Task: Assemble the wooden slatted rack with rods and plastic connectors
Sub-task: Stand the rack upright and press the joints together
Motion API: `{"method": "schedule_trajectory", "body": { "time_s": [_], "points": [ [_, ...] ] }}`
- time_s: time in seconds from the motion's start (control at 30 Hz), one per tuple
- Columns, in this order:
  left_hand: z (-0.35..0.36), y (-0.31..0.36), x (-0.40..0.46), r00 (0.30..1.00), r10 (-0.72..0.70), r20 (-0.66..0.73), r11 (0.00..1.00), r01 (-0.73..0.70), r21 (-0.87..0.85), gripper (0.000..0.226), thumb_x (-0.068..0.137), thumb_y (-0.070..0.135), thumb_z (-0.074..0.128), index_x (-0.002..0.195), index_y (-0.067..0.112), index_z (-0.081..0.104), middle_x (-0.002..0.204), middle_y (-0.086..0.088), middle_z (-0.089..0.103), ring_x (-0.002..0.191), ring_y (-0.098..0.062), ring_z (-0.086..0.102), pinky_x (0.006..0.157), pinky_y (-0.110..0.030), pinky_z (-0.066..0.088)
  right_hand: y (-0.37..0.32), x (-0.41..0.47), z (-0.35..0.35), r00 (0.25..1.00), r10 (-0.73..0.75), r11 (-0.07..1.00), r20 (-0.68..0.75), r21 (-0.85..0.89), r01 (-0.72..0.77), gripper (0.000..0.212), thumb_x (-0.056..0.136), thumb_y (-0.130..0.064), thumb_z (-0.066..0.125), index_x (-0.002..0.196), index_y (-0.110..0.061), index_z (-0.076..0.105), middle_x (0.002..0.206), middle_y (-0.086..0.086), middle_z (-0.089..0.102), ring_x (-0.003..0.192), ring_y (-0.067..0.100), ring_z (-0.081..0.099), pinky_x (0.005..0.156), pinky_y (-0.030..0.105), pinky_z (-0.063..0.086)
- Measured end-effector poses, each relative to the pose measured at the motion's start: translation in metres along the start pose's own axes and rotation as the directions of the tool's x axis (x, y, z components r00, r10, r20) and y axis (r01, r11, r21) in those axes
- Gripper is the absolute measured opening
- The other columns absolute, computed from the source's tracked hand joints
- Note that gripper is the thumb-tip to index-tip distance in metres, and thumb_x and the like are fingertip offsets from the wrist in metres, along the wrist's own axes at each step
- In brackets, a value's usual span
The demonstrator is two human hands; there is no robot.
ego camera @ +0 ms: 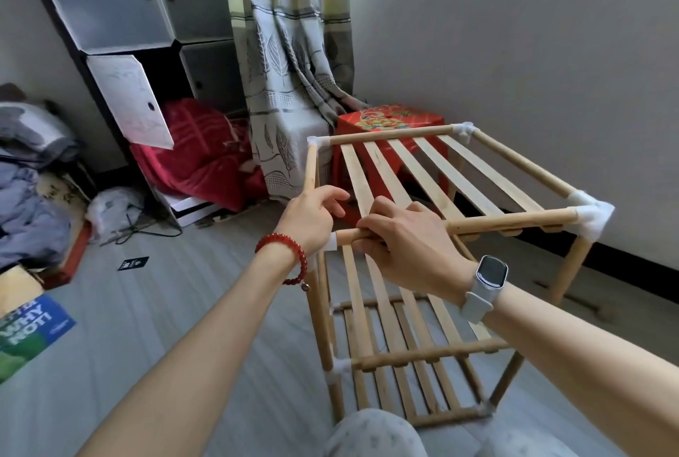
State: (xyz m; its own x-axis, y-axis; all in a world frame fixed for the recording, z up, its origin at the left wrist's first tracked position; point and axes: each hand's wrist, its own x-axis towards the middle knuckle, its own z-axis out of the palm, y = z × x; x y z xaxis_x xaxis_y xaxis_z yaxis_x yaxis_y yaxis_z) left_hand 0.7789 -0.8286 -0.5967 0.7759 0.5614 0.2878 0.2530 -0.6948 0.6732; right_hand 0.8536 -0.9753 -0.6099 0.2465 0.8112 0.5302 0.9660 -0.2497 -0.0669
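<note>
Head view: the wooden rack (422,273) stands on the grey floor (183,309) by the wall. Your right hand (400,247) grips its top front rod (507,223). Your left hand (312,221) clasps the white corner connector (331,240) there. A red stool (389,122) sits behind.

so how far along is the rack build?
Done: lower slatted shelf sits in its connectors; the top shelf's right-hand corners are joined. In hand: right hand grips the top front rod while left hand is at the front-left corner connector. Left: the left side rod looks unseated at its near end.
</note>
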Motion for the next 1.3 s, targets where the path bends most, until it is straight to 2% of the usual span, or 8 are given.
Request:
{"method": "schedule_trajectory", "body": {
  "time_s": [0.3,0.5,0.6,0.7,0.8,1.0,1.1,1.3],
  "points": [
    [0.017,0.015,-0.003,0.992,0.006,-0.125,0.995,-0.018,-0.101,0.043,0.087,-0.005,0.033,0.087,0.025,0.064,0.069,0.009,0.055,0.079,-0.013,0.057,0.080,-0.026,0.047,-0.006,-0.015,0.004,0.998,0.013,0.998,-0.055,-0.057,-0.016,0.017,0.089,-0.033,0.056,0.093,-0.020,0.067,0.084,-0.005,0.053,0.062,0.009,0.045,0.064,0.026,0.035],
    [0.016,0.007,-0.004,0.981,-0.117,-0.156,0.878,0.029,-0.478,0.034,0.095,0.000,0.037,0.094,0.022,0.064,0.094,0.008,0.062,0.101,-0.014,0.058,0.081,-0.024,0.049,-0.003,-0.017,-0.007,0.998,0.009,1.000,0.059,0.017,-0.010,0.036,0.092,-0.036,0.051,0.125,-0.021,0.052,0.103,-0.005,0.052,0.075,0.003,0.037,0.072,0.022,0.035],
    [0.026,0.001,-0.023,0.961,-0.075,-0.266,0.879,-0.062,-0.473,0.028,0.093,0.005,0.046,0.087,0.027,0.062,0.098,0.004,0.062,0.094,-0.010,0.058,0.073,-0.007,0.044,0.008,-0.024,-0.018,0.998,0.060,0.997,-0.023,0.041,-0.059,0.026,0.093,-0.032,0.049,0.111,-0.017,0.061,0.098,-0.002,0.058,0.070,0.009,0.051,0.063,0.024,0.045],
    [0.029,-0.002,-0.031,0.977,-0.009,-0.213,0.853,-0.103,-0.511,0.025,0.093,0.007,0.047,0.087,0.024,0.063,0.103,-0.003,0.062,0.098,-0.007,0.057,0.074,-0.002,0.041,0.017,-0.035,-0.020,1.000,0.017,0.988,-0.014,-0.153,-0.019,0.030,0.090,-0.041,0.049,0.106,-0.019,0.062,0.096,0.002,0.057,0.079,0.018,0.053,0.069,0.036,0.047],
    [0.017,-0.005,-0.024,0.995,-0.039,-0.089,0.745,-0.030,-0.666,0.025,0.095,0.013,0.043,0.088,0.020,0.066,0.100,0.001,0.064,0.102,-0.009,0.055,0.083,-0.014,0.040,0.019,-0.039,-0.017,1.000,0.007,0.986,-0.011,-0.169,-0.009,0.030,0.086,-0.038,0.061,0.108,-0.016,0.062,0.091,0.005,0.056,0.071,0.019,0.053,0.061,0.038,0.050],
    [0.012,-0.008,-0.013,1.000,-0.031,0.007,0.728,0.027,-0.685,0.031,0.097,0.024,0.037,0.093,0.022,0.068,0.113,0.007,0.060,0.121,-0.018,0.046,0.108,-0.037,0.032,0.026,-0.031,-0.018,0.996,-0.082,0.983,-0.038,-0.169,0.075,0.025,0.082,-0.034,0.070,0.098,-0.016,0.068,0.076,0.002,0.055,0.052,0.010,0.042,0.041,0.023,0.033],
    [0.022,-0.009,-0.014,0.998,-0.036,-0.048,0.703,-0.008,-0.711,0.035,0.099,0.018,0.034,0.092,0.021,0.068,0.110,0.008,0.062,0.117,-0.011,0.050,0.108,-0.036,0.033,0.033,-0.028,-0.019,0.990,-0.134,0.984,-0.035,-0.121,0.128,0.023,0.083,-0.029,0.069,0.100,-0.014,0.068,0.077,0.003,0.056,0.051,0.013,0.047,0.038,0.023,0.035],
    [0.028,-0.016,-0.011,0.992,-0.030,-0.120,0.660,-0.070,-0.748,0.035,0.085,0.032,0.036,0.092,0.021,0.068,0.106,0.005,0.066,0.110,-0.006,0.056,0.102,-0.030,0.035,0.029,-0.016,-0.004,0.985,-0.151,0.980,-0.087,-0.145,0.137,0.022,0.089,-0.034,0.057,0.096,-0.016,0.068,0.073,0.000,0.053,0.050,0.012,0.047,0.046,0.010,0.010]
  ]
}}
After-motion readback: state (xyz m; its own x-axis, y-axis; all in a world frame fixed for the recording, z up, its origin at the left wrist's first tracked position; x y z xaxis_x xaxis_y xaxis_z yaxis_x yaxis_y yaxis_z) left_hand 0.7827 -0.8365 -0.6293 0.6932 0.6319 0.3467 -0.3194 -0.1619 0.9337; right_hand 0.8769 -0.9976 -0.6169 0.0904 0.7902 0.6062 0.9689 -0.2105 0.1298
